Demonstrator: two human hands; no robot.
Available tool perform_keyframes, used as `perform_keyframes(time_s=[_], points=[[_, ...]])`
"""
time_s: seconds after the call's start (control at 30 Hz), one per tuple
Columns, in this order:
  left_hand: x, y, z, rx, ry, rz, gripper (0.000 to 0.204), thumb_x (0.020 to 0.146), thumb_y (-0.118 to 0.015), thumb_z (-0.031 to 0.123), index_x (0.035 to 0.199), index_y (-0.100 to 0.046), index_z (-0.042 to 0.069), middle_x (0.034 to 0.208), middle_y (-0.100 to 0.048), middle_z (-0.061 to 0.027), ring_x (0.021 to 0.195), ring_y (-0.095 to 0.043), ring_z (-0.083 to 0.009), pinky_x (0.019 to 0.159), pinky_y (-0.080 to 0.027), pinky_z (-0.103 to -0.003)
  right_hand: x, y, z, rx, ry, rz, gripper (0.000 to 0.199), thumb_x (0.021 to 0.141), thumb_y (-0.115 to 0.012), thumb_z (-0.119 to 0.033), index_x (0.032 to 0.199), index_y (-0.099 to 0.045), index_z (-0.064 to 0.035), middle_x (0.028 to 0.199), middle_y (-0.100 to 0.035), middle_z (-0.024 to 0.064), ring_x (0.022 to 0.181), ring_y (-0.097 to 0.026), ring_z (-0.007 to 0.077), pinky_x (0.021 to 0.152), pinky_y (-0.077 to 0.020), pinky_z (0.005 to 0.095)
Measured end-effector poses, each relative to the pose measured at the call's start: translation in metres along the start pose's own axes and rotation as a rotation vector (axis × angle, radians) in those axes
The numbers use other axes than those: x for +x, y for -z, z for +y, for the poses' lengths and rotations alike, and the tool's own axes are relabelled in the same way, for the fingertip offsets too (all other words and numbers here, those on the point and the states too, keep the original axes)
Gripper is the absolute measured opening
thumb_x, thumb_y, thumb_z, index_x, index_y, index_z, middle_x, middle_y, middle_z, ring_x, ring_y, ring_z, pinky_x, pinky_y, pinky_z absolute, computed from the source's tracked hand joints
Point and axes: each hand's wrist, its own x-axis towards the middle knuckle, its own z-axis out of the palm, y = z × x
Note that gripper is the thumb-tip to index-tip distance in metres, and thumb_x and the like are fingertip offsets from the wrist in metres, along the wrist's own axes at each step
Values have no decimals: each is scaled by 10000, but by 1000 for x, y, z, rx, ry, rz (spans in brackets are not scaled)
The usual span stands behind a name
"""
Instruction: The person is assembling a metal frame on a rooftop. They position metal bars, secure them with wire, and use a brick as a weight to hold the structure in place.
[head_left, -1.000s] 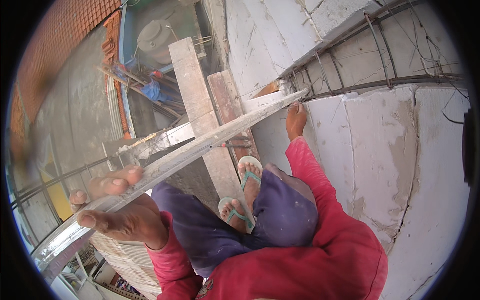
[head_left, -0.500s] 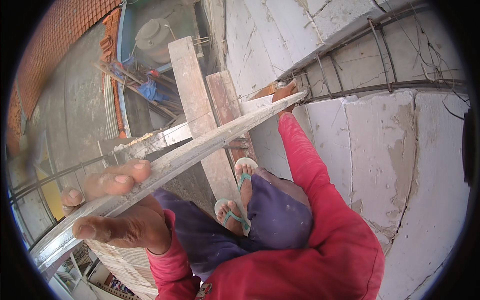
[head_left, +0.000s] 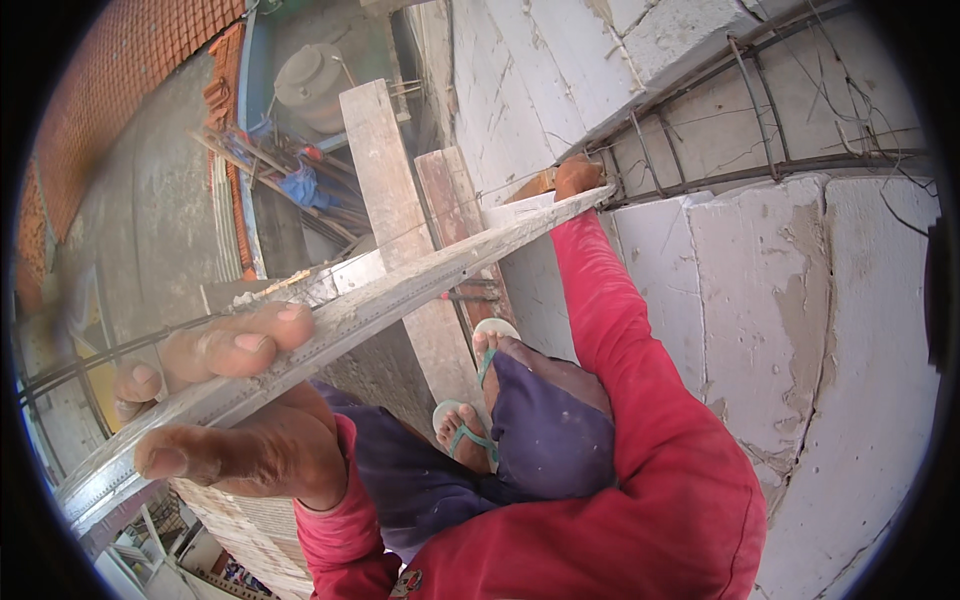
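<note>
A long straight bar [head_left: 420, 275], caked with grey dust and with small marks along its edge, slants from the lower left up to the wall corner. My left hand [head_left: 265, 440] grips its near end, the fingers over the far side and the thumb on the near side. At the far end my right hand [head_left: 577, 177] is closed in a fist, just beyond the bar, with its forearm passing beneath. Whatever it holds is hidden. Beside that fist are a white strip [head_left: 520, 208] and a small piece of wood [head_left: 535, 185].
Worn planks [head_left: 385, 170] lie under my sandalled feet [head_left: 465, 435], high above a lower yard. White block walls [head_left: 745, 300] stand to the right. Rebar with loose wires [head_left: 760, 110] runs between them. A tank [head_left: 310, 85] and tiled roof [head_left: 140, 90] show below.
My right hand has curled from partly extended fingers into a fist at the bar's far end. My left hand has shifted slightly along with its grip kept.
</note>
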Motion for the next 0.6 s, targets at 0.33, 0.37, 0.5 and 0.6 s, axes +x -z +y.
perform_keyframes(time_s=[0.33,0.37,0.5,0.6], points=[[-1,0,1,3,19,12,445,996,-374,500,1103,-456,76,767,-641,-85,687,-691,-217,670,-619,-361,23,-39,17,-307,196,79,272,927,-528,-198,1038,-649,19,1122,-627,168,1015,-635,315,844,-508,406],[-1,1,1,8,20,16,446,996,-375,502,1102,-456,76,766,-640,-84,690,-690,-216,672,-619,-362,26,-37,18,-523,309,-29,270,923,-535,-200,1021,-655,21,1119,-632,168,997,-644,308,831,-512,399],[-2,2,1,13,33,8,454,992,-377,510,1100,-456,76,767,-636,-79,704,-689,-214,677,-617,-365,41,-35,17,-671,300,-263,283,908,-552,-195,1015,-652,48,1104,-646,162,983,-651,298,820,-514,406],[-2,5,0,3,38,-3,462,989,-379,520,1099,-457,79,770,-634,-78,711,-687,-209,683,-612,-361,26,-32,12,108,-92,-75,264,894,-577,-184,1003,-654,43,1122,-634,149,1023,-623,273,862,-493,415]])
